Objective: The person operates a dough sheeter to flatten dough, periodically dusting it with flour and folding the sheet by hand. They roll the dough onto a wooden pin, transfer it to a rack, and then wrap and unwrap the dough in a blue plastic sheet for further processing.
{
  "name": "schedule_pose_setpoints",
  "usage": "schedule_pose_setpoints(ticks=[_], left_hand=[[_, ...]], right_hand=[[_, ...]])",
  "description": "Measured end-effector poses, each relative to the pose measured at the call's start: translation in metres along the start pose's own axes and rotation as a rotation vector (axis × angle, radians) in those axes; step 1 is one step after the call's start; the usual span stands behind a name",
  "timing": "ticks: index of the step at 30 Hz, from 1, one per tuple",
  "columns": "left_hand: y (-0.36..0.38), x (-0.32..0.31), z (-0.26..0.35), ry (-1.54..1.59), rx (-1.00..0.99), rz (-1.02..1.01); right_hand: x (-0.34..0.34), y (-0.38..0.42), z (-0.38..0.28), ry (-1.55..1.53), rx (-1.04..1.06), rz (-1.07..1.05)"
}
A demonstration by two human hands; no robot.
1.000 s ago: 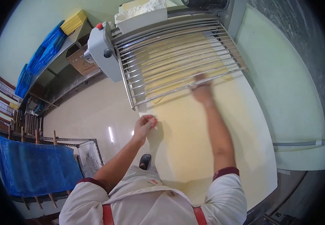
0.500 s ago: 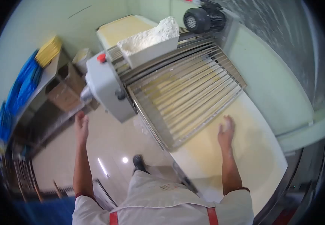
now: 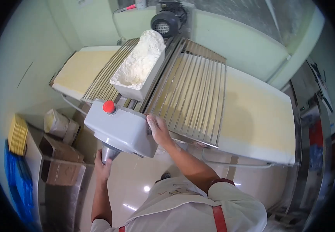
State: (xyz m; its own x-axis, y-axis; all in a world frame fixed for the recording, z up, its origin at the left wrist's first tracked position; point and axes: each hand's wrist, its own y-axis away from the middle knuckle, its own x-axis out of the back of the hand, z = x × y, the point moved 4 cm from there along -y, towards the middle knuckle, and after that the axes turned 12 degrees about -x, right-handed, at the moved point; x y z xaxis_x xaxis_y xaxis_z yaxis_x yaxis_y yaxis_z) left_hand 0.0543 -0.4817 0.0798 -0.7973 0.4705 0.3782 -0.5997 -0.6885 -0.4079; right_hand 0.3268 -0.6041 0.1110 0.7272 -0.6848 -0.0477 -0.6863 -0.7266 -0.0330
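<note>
My left hand (image 3: pixel 103 167) has its fingers around the round silver handle (image 3: pixel 109 153) under the machine's grey housing (image 3: pixel 117 125). My right hand (image 3: pixel 158 128) is at the right side of that housing; the thumb lies on its edge, and whatever its other fingers hold is hidden. A red button (image 3: pixel 109 106) sits on top of the housing. Behind it, a white tub (image 3: pixel 139 92) of white powder rests across the machine between two barred metal guards. Pale yellow sheet lies on the belt to the right (image 3: pixel 252 112) and to the left (image 3: pixel 84 69).
A black motor (image 3: pixel 165 24) stands at the machine's far end, by the wall. At the left are a cardboard box (image 3: pixel 63 164), a stack of yellow trays (image 3: pixel 17 135) and blue plastic (image 3: pixel 18 178). A curved metal bar (image 3: pixel 241 165) runs below the right belt.
The view has turned and moved toward the grey housing. My right hand has left the right belt and come to the housing. My left hand, empty before, has closed round the silver handle.
</note>
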Motion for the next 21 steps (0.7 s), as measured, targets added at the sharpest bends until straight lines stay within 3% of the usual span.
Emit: schedule_pose_setpoints(ticks=[5, 7, 9, 11, 13, 16, 17, 18, 20, 21], left_hand=[[0.019, 0.017, -0.077, 0.117, -0.107, -0.310], [0.025, 0.023, -0.109, 0.105, -0.190, -0.305], [0.025, 0.012, -0.090, 0.241, -0.255, -0.075], [0.024, 0.013, -0.103, 0.148, -0.145, -0.113], [0.024, 0.016, -0.120, 0.120, -0.261, -0.058], [0.041, -0.014, -0.075, 0.262, -0.010, 0.034], [0.043, -0.021, -0.112, 0.310, 0.104, 0.051], [0.049, -0.035, -0.091, 0.497, 0.232, 0.114], [0.073, -0.067, -0.015, 0.864, 0.546, 0.207], [0.070, -0.079, 0.010, 0.795, 0.433, 0.165]], right_hand=[[0.001, 0.000, 0.011, 0.036, -0.056, 0.094], [-0.007, 0.003, 0.009, -0.013, -0.045, 0.114], [-0.005, 0.006, -0.002, -0.008, -0.040, 0.170], [-0.006, 0.010, -0.012, 0.016, -0.073, 0.161], [-0.002, 0.022, -0.029, 0.067, -0.011, 0.191], [-0.001, 0.020, -0.019, 0.094, 0.066, 0.161], [0.000, 0.029, -0.016, 0.136, 0.197, 0.294], [0.002, 0.049, -0.011, 0.190, 0.324, 0.434], [0.018, 0.100, 0.013, 0.224, 0.317, 0.590], [0.032, 0.133, 0.031, 0.241, 0.243, 0.617]])
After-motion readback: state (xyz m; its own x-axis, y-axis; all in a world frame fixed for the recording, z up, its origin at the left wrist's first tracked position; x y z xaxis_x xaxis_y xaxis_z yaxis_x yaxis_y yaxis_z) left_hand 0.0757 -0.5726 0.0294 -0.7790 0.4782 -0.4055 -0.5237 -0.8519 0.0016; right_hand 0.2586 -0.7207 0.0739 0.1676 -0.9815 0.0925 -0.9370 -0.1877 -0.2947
